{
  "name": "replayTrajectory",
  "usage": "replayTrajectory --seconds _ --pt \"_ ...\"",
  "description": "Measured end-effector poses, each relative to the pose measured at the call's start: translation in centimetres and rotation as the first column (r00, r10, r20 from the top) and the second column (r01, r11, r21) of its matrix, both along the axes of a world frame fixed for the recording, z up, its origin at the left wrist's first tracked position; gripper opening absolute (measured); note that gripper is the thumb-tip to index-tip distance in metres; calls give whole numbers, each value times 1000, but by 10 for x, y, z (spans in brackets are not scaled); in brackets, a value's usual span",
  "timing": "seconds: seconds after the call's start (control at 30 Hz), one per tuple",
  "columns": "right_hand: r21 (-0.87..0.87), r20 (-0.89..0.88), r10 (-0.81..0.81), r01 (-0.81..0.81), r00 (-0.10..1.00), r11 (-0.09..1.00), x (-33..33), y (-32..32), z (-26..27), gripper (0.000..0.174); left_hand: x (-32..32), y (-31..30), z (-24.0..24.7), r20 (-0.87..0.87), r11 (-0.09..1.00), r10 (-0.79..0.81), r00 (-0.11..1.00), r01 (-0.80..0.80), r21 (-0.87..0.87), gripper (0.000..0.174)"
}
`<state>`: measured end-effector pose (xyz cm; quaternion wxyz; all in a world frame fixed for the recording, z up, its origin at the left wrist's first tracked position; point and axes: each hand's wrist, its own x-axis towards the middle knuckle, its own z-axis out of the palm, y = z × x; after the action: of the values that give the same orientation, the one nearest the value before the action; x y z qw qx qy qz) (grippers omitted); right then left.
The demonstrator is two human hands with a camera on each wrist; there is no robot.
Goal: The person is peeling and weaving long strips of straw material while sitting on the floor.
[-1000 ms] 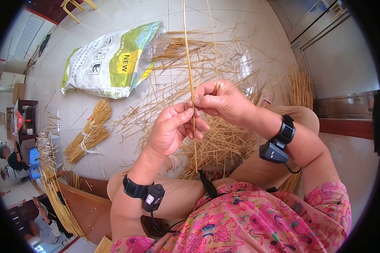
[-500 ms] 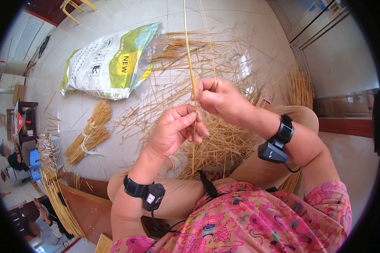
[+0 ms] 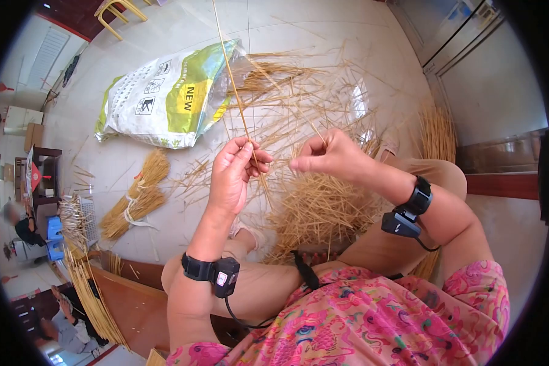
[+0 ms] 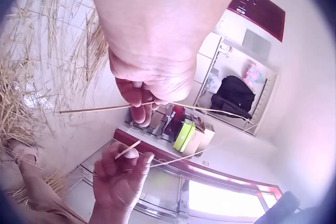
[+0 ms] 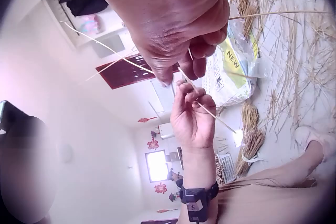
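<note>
Between thumb and fingers, my left hand (image 3: 230, 177) pinches a long golden straw stalk (image 3: 233, 82). The stalk slants up past the sack, and its lower end sticks out below the fingers. My right hand (image 3: 335, 157) is to the right, a short gap away, with thumb and fingertips drawn together on a thinner, paler straw (image 3: 308, 117). In the left wrist view the left hand's stalk (image 4: 94, 109) crosses under the fingers, and the right hand (image 4: 119, 179) appears below with its straw. A heap of loose straw (image 3: 323, 210) lies on the floor beneath both hands.
A white and green sack (image 3: 165, 94) lies on the tiles with stalks spilling from its mouth. Left of the hands are tied straw bundles (image 3: 137, 189). More stalks (image 3: 438, 134) stand by the metal door at right. Scattered straw covers the floor between.
My hands were together on the stalk and have moved apart. The left hand has gone left and up with the stalk, which tilts more; the right hand has shifted slightly right and down.
</note>
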<state>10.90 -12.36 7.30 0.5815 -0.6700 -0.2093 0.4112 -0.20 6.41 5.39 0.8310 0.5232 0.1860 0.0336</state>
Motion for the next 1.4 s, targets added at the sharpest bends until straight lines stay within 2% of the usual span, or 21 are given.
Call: replayTrajectory --seconds 0.03,0.13,0.2,0.33,0.43,0.5,0.6,0.63,0.7,0.8,0.9,1.0,1.03,1.13,1.23,1.4 --pt "-60 -4 7 -7 1000 998 0 0 6 23 0 1 -1 -11 1000 8 1000 -8 20 12" --pt "106 80 -119 110 990 988 13 0 -4 24 -2 -3 -10 -45 997 -36 998 39 71 12" --pt "259 120 -239 202 964 945 23 5 -3 30 -3 -11 -16 -92 987 -94 991 105 118 12" --pt "315 9 -360 339 933 887 48 2 28 28 -8 -26 -25 -153 951 -220 963 247 185 11" --pt "401 -92 -453 449 887 798 69 -6 35 27 -12 -31 -38 -199 917 -287 937 329 227 12" --pt "421 -103 -446 446 889 790 78 -15 38 23 -14 -32 -45 -246 889 -321 915 381 255 12" --pt "411 -78 -440 431 895 804 81 -18 34 21 -17 -35 -55 -184 879 -243 952 296 374 21" --pt "405 -80 -436 429 896 808 77 -17 33 20 -15 -34 -56 -127 802 -184 975 224 553 24" --pt "368 -71 -414 409 908 835 65 -12 30 19 -7 -33 -52 10 557 -90 996 42 829 32" --pt "309 -48 -322 321 945 895 50 -4 21 21 9 -34 -22 153 372 -100 983 -105 922 40" --pt "273 56 -237 213 970 938 35 5 17 23 16 -37 -11 190 570 -163 968 -65 819 30" --pt "272 71 -201 175 977 946 31 8 20 24 15 -38 -11 68 800 -197 978 120 588 20" --pt "279 62 -202 177 977 944 31 9 20 25 14 -41 -10 62 808 -184 981 114 579 17" --pt "316 79 -347 307 934 898 36 9 20 23 12 -47 -10 51 841 -148 988 99 532 12" --pt "445 -125 -446 452 886 773 46 6 28 19 8 -50 -15 33 878 -132 991 102 467 10" --pt "449 -128 -458 464 879 764 62 -3 27 14 3 -53 -14 -9 881 -168 986 154 448 12"
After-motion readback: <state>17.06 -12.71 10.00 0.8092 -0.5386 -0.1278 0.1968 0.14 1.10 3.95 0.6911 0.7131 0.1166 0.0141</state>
